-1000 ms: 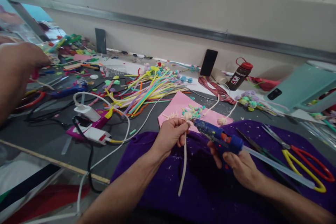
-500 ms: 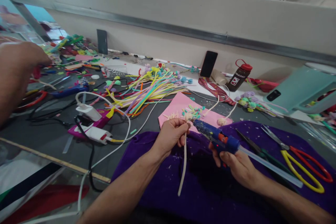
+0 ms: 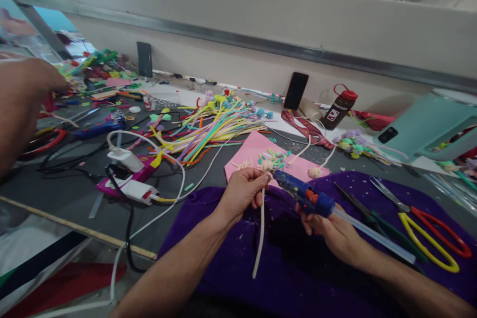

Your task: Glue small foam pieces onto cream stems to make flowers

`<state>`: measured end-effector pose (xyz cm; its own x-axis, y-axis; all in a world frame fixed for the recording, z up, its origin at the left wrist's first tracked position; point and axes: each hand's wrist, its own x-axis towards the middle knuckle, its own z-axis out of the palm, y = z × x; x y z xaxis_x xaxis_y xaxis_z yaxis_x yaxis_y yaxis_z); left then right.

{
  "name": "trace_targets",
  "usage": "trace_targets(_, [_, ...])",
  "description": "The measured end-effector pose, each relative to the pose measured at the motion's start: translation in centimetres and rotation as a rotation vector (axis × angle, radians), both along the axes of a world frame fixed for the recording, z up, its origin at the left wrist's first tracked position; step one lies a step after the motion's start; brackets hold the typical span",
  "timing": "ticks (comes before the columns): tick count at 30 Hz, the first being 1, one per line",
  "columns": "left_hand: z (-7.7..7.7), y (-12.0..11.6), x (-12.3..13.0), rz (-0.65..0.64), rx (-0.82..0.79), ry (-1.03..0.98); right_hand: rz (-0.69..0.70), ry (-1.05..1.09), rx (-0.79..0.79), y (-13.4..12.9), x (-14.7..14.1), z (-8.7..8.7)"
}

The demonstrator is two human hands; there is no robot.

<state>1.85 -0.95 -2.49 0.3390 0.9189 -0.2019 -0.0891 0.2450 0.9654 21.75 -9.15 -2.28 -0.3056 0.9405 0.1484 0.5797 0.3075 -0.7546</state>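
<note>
Pinched in my left hand [image 3: 242, 191] is a cream pipe-cleaner stem [image 3: 260, 241], which hangs down over the purple cloth [image 3: 219, 253]. A cream fuzzy flower head [image 3: 267, 165] shows just above my fingertips. My right hand [image 3: 330, 226] is wrapped round a blue hot glue gun [image 3: 303, 191]. A long clear glue stick [image 3: 380, 236] sticks out of its back. The gun's nozzle is close to my left fingertips; whether it touches the flower I cannot tell. Behind lies a pink sheet [image 3: 246, 151] with small cut pipe-cleaner pieces [image 3: 276, 159].
Scissors with red and yellow handles [image 3: 428, 233] and dark-handled scissors [image 3: 372, 218] lie at right. A magenta power strip [image 3: 145, 171] with cables is at left, behind it a bundle of colored stems [image 3: 208, 134]. Another person's hand [image 3: 33, 84] reaches in at far left.
The glue gun has shifted slightly left and tilted, its nozzle coming nearer my left fingertips. My left hand and the stem are almost still.
</note>
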Motion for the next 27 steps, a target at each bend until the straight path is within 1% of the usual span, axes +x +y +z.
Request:
trace_targets(12, [-0.02,0.06,-0.07,0.010,0.009,-0.001,0.039,0.018,0.031,-0.13,0.00,0.66])
trace_targets(19, [-0.25,0.13,-0.03,0.010,0.013,0.011,0.048,-0.077,0.091,0.17,-0.07,0.95])
trace_targets(23, [-0.23,0.18,-0.06,0.011,0.009,0.031,0.078,-0.080,0.069,0.01,0.10,1.01])
trace_targets(27, [-0.23,0.16,-0.06,-0.010,0.031,0.032,0.049,-0.052,0.063,-0.01,0.17,0.87])
